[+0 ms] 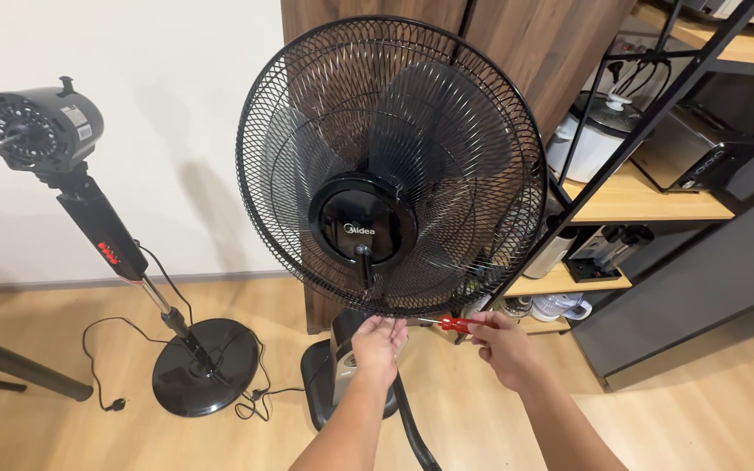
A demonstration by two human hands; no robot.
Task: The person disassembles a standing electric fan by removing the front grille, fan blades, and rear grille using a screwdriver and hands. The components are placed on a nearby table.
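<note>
Both hands are up under the standing fan, right at the bottom edge of its black wire guard (392, 166). The right hand (501, 349) is pinched closed around a red-handled screwdriver (454, 324), whose thin shaft runs out to the left of the grip, toward the lowest point of the guard rim. The left hand (380, 342) sits just left of that tip, fingers curled loosely up toward the rim; I cannot tell whether it is pinching a small part or only steadying the cage.

My read: this is the fastener stage at the bottom clip of the guard, with the tool being lined up. The next move seems to call for seating the tip squarely in a very small screw while the other hand keeps the cage from swinging; a slip would send the tip between the wires.

Counting: two fans. One complete, directly above the grip. One stripped fan (89, 218), with no guard or blades, stands well off to the left of the hands, its cord (102, 366) looped on the floor. One screwdriver. A shelving rack (647, 201) with kitchen appliances stands to the right.
</note>
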